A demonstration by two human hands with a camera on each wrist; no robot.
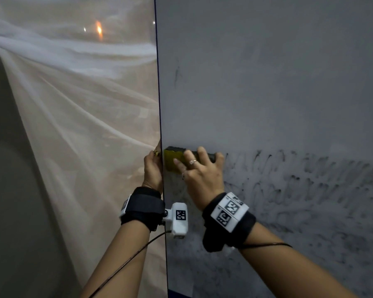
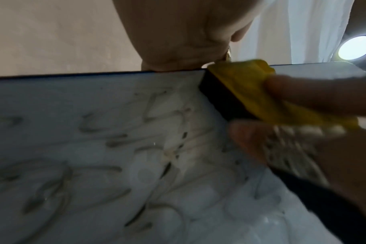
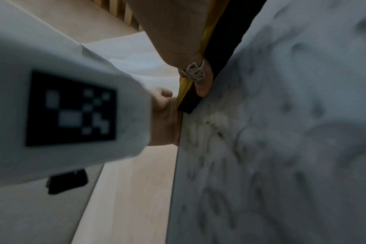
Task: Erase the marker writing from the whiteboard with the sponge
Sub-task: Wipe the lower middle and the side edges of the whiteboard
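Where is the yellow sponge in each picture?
Head: sponge at middle, under the right hand.
Left wrist: sponge at upper right.
Right wrist: sponge at top centre.
Shared landmark: the whiteboard edge, gripped by the left hand beside the sponge.

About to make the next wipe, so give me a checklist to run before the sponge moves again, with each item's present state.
1. Sponge held firmly: ok, the right hand grips it, fingers spread over its yellow back.
2. Dark face flat on the whiteboard: ok.
3. Board steadied: ok, the left hand grips its left edge beside the sponge.
4. Room to go further left: not ok, the sponge sits at the board's edge.
5. Marker writing all gone: not ok, smears remain right of and below the sponge.
6. Sponge face clean enough: cannot tell, it is hidden against the board.
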